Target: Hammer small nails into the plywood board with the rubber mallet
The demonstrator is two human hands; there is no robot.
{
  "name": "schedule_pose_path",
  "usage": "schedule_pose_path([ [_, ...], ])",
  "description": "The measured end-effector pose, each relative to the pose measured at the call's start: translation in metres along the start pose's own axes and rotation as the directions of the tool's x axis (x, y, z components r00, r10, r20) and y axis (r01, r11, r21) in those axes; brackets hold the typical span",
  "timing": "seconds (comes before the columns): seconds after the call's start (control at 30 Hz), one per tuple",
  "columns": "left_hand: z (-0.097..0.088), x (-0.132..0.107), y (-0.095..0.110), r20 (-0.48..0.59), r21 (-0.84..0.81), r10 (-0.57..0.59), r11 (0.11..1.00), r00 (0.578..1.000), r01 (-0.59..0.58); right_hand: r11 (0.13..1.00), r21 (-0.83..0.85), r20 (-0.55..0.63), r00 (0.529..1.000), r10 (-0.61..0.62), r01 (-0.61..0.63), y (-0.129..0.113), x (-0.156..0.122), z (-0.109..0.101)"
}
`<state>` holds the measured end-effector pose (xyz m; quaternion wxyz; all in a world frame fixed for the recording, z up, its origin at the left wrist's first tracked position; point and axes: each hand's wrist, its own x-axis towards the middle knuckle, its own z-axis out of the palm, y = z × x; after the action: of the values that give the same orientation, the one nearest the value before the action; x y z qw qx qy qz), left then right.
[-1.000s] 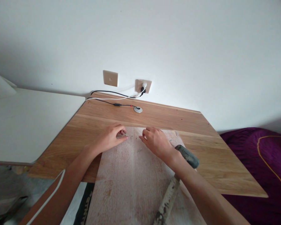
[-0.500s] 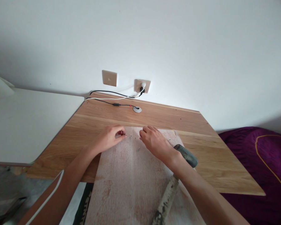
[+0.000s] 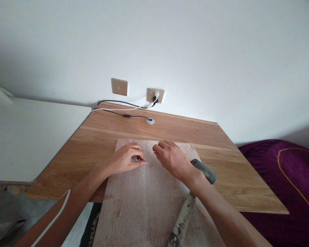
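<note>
My left hand [image 3: 128,158] hovers low over the whitewashed wooden board [image 3: 134,202], thumb and index finger brought together in a pinch. Whatever lies between those fingertips is too small to make out. Beside them, a few tiny grey nail-like bits [image 3: 151,165] rest on the board. My right hand [image 3: 170,158] is curled at the board's far part, its fingertips turned down and mostly hidden behind the knuckles. Under my right forearm lies a mallet with a dark head [image 3: 204,171] and a worn, paint-flecked handle [image 3: 182,216].
The board lies on a wooden desktop [image 3: 244,181]. Black and white cables [image 3: 118,109] run to a wall socket [image 3: 156,95] and a round desk grommet [image 3: 149,121]. A white table [image 3: 41,137] adjoins on the left; purple fabric [image 3: 267,164] is at right.
My left hand has moved a little right and nearer to me, toward the small bits on the board. My right hand stays almost in place. The mallet has not moved.
</note>
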<state>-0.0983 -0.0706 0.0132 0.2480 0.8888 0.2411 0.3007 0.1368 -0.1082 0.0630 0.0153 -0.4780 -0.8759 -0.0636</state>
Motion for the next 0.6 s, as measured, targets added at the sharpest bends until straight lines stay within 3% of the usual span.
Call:
schedule_pose_path([
  [0.17, 0.003, -0.001, -0.004, -0.1, 0.051, -0.063, 0.996, 0.993, 0.068, 0.996, 0.035, -0.093, 0.993, -0.075, 0.079, -0.011, -0.031, -0.006],
  [0.3, 0.006, 0.0, -0.011, -0.185, 0.118, -0.061, 0.99, 0.981, 0.084, 0.99, 0.042, -0.075, 0.988, -0.133, 0.136, -0.025, -0.055, -0.003],
  [0.47, 0.009, 0.001, -0.02, -0.109, 0.153, 0.006, 0.988, 0.994, 0.011, 0.978, 0.162, -0.045, 0.991, -0.123, 0.129, -0.031, -0.069, -0.008],
  [0.6, 0.009, 0.002, -0.024, -0.081, 0.187, 0.015, 0.982, 0.997, 0.0, 0.975, 0.203, -0.078, 0.994, -0.07, 0.085, -0.017, -0.07, -0.008],
])
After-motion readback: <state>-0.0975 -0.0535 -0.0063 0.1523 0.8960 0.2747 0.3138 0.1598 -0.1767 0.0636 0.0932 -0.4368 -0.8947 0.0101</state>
